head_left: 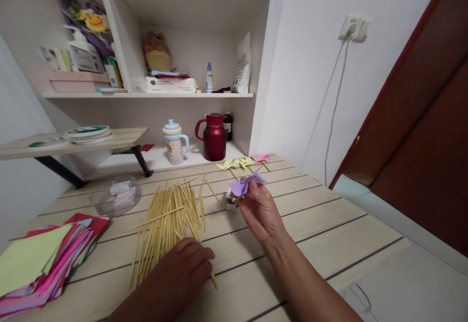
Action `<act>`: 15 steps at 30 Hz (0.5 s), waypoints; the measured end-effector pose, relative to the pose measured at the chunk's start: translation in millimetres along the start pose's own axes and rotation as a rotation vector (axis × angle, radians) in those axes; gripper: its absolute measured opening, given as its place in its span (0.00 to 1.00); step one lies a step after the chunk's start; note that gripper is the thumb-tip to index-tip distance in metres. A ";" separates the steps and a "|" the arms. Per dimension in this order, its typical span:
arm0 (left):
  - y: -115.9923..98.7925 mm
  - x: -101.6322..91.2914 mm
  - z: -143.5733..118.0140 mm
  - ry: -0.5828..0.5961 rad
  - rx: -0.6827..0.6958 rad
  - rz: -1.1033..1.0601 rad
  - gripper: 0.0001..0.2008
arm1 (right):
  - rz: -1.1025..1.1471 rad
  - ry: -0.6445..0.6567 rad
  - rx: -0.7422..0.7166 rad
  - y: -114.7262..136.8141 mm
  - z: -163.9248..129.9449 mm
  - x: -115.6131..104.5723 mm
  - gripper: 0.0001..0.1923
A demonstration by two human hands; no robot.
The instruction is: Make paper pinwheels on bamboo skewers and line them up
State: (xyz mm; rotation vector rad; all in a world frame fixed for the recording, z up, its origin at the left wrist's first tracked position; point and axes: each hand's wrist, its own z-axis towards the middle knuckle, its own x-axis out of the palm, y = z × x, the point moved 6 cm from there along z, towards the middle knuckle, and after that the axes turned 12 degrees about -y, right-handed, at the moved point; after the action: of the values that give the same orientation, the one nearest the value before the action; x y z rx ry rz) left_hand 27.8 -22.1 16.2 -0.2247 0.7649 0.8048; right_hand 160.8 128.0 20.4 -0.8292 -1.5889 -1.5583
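Observation:
My right hand [265,212] pinches a folded purple paper pinwheel [239,187] between thumb and fingers, raised above the table. My left hand [192,266] is closed at the near edge of a pile of thin yellow sticks [170,215]. A stick [214,280] pokes out past its fingers; the grip itself is hidden under the hand. Just behind the right hand stands a small white box [231,205] with shiny bits inside, partly covered. Further back lie yellow paper pinwheels [237,163] and a pink one [261,158], on sticks.
Coloured paper sheets [32,254] are stacked at the left. Behind them sits a clear plastic container [117,198] with white rolls. A red jug [215,139] and a speckled cup [175,144] stand at the back, near a small raised shelf [127,137].

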 end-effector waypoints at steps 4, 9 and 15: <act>4.7 -1.7 5.4 0.047 -0.102 -0.012 0.08 | 0.005 0.009 0.003 1.6 -1.5 1.5 0.16; -0.6 11.9 -0.6 0.085 -0.012 0.071 0.09 | 0.007 0.015 0.006 2.3 -1.7 0.1 0.15; -19.9 9.7 -33.1 0.035 0.234 0.366 0.14 | 0.015 0.026 0.006 2.2 -2.5 -0.5 0.15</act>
State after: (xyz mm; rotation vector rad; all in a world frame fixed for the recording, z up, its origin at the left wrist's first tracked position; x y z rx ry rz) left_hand 29.0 -45.3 -16.1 0.1155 0.9397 1.0484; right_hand 163.1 125.7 21.0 -0.8123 -1.5647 -1.5465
